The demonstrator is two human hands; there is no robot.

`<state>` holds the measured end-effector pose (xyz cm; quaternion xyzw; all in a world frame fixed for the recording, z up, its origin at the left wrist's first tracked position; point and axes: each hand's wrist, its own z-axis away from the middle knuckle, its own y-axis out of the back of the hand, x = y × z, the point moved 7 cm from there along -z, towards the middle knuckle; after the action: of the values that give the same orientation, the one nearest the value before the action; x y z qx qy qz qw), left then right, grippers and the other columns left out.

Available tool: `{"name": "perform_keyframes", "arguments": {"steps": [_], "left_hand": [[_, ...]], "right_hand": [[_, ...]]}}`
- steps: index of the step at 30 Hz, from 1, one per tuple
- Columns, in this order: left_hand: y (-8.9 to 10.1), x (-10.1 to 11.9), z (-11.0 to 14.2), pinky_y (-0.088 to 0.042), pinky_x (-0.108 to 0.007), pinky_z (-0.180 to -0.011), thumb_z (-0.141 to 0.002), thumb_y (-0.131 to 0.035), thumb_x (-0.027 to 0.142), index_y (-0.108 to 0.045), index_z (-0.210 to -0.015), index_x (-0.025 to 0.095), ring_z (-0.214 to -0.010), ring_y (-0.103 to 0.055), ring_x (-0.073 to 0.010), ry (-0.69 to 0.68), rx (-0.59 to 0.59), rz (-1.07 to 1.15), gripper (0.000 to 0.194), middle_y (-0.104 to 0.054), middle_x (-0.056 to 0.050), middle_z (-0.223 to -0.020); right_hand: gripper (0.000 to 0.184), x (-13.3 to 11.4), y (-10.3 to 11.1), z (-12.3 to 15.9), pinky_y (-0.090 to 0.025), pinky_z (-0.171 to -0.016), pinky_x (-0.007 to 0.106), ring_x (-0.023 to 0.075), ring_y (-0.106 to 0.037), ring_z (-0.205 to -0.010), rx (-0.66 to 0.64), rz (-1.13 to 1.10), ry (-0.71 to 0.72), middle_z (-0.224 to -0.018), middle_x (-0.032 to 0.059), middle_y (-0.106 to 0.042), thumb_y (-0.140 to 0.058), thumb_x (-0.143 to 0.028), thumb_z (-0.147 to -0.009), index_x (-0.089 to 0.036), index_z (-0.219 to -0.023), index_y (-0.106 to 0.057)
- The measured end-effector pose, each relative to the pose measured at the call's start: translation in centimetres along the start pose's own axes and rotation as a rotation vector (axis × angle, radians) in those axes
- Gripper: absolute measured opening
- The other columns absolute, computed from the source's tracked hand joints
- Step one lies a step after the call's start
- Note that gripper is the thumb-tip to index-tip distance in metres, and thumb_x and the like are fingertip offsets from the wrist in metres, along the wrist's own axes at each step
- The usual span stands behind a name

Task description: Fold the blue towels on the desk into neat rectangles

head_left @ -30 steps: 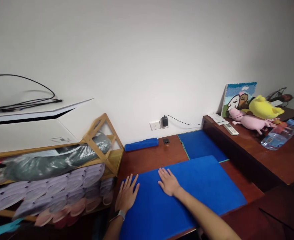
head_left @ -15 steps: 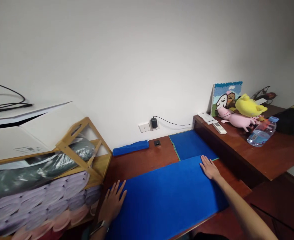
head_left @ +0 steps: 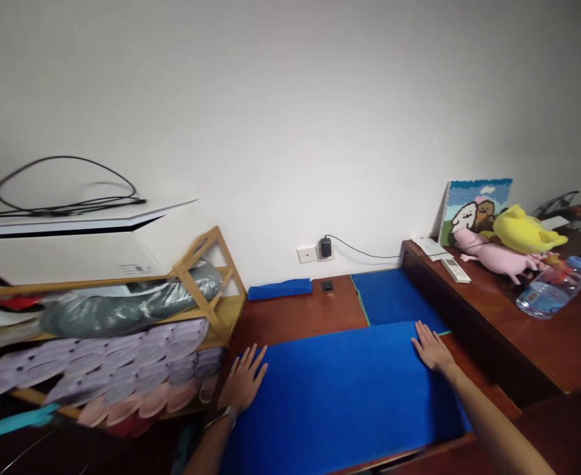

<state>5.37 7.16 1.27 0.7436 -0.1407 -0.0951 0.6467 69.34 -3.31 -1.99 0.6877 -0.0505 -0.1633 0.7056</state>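
Note:
A large blue cloth [head_left: 339, 396] lies spread flat over the reddish-brown wooden desk [head_left: 280, 320]. My left hand [head_left: 243, 379] rests at the cloth's left edge, fingers spread, with a watch on the wrist. At the far right corner of the cloth, my right hand [head_left: 432, 346] lies flat with its fingers stretched out. Behind it, a second blue cloth with green edging [head_left: 389, 293] is partly covered by the front one. Against the wall sits a folded blue cloth [head_left: 280, 289].
A wooden rack [head_left: 211, 284] with several slippers [head_left: 136, 369] and a white box [head_left: 72, 257] stands left. On the raised right surface are a water bottle [head_left: 550, 293], a remote [head_left: 455, 270], plush toys [head_left: 495, 257] and a picture [head_left: 478, 204]. A black charger [head_left: 326, 247] hangs in the wall socket.
The view has swung to the left, so everything sits farther right and more of the rack shows. Both hands stay flat at the cloth's edges.

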Motion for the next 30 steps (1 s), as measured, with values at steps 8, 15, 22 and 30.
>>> {"name": "perform_keyframes", "arguments": {"steps": [8,15,22,30], "left_hand": [[2.1,0.1,0.9,-0.033,-0.051,-0.125,-0.104,-0.035,0.043,-0.050,-0.154,0.018,-0.151,-0.043,-0.0264,-0.026,0.243,0.117,0.057,-0.047,-0.013,-0.163],[4.8,4.7,2.5,-0.043,-0.051,-0.120,-0.102,-0.035,0.032,-0.066,-0.139,0.018,-0.139,-0.058,-0.0279,-0.179,0.313,0.126,0.050,-0.065,-0.013,-0.146],[4.9,20.5,8.0,-0.039,-0.052,-0.123,-0.107,-0.035,0.040,-0.045,-0.158,0.025,-0.151,-0.043,-0.0269,-0.332,0.095,0.257,0.054,-0.048,-0.008,-0.163],[4.8,47.4,11.8,-0.050,-0.046,-0.105,-0.096,-0.059,0.033,-0.057,-0.144,0.030,-0.123,-0.060,-0.0284,-0.733,-0.120,0.403,0.048,-0.066,-0.009,-0.136]], "right_hand": [[0.077,-3.4,4.0,8.5,-0.020,-0.130,0.047,0.0251,-0.019,-0.160,0.360,-0.106,-0.001,-0.171,0.0111,-0.026,-0.016,-0.054,-0.104,-0.009,-0.165,-0.028],[0.076,-1.1,-1.0,18.7,-0.024,-0.129,0.052,0.0273,-0.030,-0.156,0.334,-0.159,-0.100,-0.167,0.0089,-0.038,-0.018,-0.058,-0.103,-0.016,-0.163,-0.037],[0.076,-1.3,-0.8,19.7,-0.021,-0.130,0.051,0.0282,-0.028,-0.157,0.258,-0.161,-0.065,-0.167,0.0125,-0.036,-0.019,-0.057,-0.104,-0.012,-0.161,-0.040],[0.072,1.6,1.7,17.4,-0.032,-0.126,0.049,0.0266,-0.042,-0.151,0.206,-0.431,-0.149,-0.161,0.0078,-0.049,-0.013,-0.054,-0.105,-0.019,-0.152,-0.056]]}}
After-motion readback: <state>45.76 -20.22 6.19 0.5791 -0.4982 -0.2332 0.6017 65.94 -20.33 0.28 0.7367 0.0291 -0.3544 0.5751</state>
